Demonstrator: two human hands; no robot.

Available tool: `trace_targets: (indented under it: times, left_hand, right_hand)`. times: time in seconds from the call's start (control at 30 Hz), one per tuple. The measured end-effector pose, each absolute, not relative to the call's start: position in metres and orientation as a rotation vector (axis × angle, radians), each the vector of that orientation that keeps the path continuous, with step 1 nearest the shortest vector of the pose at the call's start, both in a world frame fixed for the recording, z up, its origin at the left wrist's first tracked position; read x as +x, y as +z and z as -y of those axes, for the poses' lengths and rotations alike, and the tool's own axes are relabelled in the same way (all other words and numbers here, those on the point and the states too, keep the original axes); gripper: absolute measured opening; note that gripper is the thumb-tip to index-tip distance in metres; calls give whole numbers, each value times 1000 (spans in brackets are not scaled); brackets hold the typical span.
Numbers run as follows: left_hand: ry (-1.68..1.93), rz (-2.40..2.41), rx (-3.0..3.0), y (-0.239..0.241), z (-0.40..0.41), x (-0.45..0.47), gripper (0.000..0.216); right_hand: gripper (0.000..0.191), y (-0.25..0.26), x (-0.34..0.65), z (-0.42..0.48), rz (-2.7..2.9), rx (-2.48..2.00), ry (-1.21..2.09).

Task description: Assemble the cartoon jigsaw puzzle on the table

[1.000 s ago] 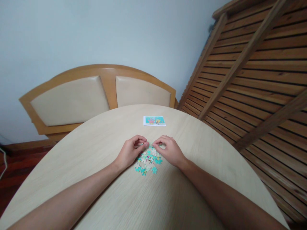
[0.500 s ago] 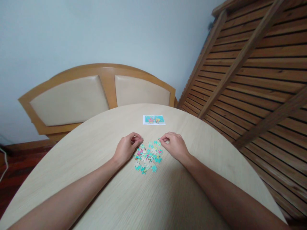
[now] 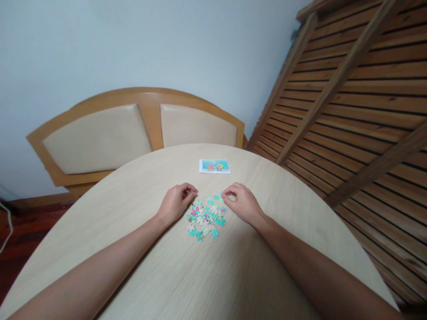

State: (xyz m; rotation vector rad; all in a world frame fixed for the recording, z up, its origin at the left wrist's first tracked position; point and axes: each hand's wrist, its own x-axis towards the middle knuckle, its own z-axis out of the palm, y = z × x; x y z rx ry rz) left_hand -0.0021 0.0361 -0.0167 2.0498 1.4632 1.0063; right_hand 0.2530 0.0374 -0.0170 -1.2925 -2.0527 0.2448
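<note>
A loose pile of jigsaw puzzle pieces [image 3: 202,218], teal, white, pink and yellow, lies on the round table between my hands. My left hand [image 3: 176,202] is at the pile's upper left, thumb and forefinger closed in a pinch; whatever is between them is too small to make out. At the upper right, my right hand [image 3: 243,202] pinches a small teal puzzle piece [image 3: 220,194] at its fingertips. Beyond the pile lies a small picture card [image 3: 215,166] with pink and yellow cartoon figures on teal.
The pale wooden table [image 3: 133,275] has a curved far edge. Behind it stands a wood-framed, cream-padded backrest [image 3: 100,140] against the wall. A slatted wooden panel [image 3: 353,102] leans at the right. A white cable [image 3: 7,226] hangs at the far left.
Both hands stay almost in place. The right fingertips have shifted very slightly, and the teal piece at them shows a little differently. The pile looks much the same.
</note>
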Motion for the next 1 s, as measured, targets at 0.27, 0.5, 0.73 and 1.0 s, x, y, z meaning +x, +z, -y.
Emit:
trace_targets:
  times: [0.27,0.5,0.73,1.0]
  left_hand:
    - [794,-1118,2564,-5,-16,6,21]
    - [755,-1080,2580,-8,-20,4,13]
    - [777,-1058,2548,-8,-22,4,11]
    - [797,-1067,2551,-11,-24,3,13]
  right_hand:
    - [18,-9,263,-33,2381,-974,332]
    - [12,-12,268,-35,2383,-933,405]
    - [4,-14,269,-37,2356,-876,446]
    - [13,-12,269,-37,2368,-883,464]
